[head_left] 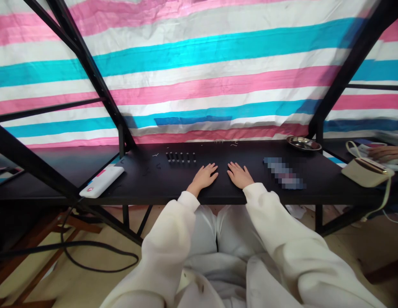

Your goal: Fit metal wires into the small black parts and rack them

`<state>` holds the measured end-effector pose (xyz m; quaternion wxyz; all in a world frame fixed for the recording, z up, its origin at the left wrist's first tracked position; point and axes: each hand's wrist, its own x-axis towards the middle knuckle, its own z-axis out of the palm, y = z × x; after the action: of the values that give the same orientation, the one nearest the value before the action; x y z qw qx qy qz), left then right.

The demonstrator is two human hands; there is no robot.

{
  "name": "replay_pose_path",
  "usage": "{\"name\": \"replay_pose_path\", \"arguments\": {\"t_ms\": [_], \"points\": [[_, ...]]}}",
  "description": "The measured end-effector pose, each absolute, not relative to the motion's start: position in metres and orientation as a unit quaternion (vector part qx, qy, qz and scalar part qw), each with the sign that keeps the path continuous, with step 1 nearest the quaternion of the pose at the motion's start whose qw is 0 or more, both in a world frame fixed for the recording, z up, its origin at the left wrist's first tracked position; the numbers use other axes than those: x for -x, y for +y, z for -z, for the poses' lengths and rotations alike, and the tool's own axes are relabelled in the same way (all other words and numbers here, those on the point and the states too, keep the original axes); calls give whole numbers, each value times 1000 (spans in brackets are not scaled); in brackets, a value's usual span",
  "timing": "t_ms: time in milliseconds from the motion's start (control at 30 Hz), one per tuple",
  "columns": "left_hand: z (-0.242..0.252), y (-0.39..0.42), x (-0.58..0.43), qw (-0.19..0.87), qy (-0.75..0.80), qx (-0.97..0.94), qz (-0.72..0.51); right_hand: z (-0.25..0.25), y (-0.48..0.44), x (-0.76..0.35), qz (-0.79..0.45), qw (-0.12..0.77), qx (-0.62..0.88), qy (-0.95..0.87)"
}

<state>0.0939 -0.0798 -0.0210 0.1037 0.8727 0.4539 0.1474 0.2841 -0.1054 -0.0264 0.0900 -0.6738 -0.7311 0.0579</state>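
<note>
My left hand (205, 176) lies palm down on the black table (218, 194), fingers spread, holding nothing. To its right, my right hand (239, 174) also rests flat on the tabletop with its fingers apart and nothing in it. Several small dark cylinders (182, 158) stand upright in a row beyond and left of my left hand. A blurred-out blue and pink item (284, 173) lies to the right of my right hand. Small pale scraps (219, 141) are by the table's back edge.
A white device (102, 182) lies at the left. At the back right sits a shiny metal dish (304, 144). Farther right are a beige bag (367, 172) and another person's hand (387, 151). Black frame bars slant up on both sides before a striped sheet (218, 51).
</note>
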Motion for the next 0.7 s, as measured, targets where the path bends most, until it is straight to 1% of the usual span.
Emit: {"name": "replay_pose_path", "arguments": {"t_ms": [233, 400, 500, 600, 700], "points": [[18, -75, -91, 111, 440, -879, -147, 23, -101, -276, -62, 68, 682, -726], [8, -64, -82, 173, 408, -883, -155, 15, -87, -248, -63, 71, 749, -655], [8, -58, -76, 200, 389, -880, -183, 13, -75, -230, -77, 76, 787, -608], [14, -57, -74, 183, 381, -878, -225, 14, -67, -223, -57, 101, 786, -607], [17, -61, -74, 148, 390, -874, -250, 18, -65, -226, -27, 130, 724, -677]]}}
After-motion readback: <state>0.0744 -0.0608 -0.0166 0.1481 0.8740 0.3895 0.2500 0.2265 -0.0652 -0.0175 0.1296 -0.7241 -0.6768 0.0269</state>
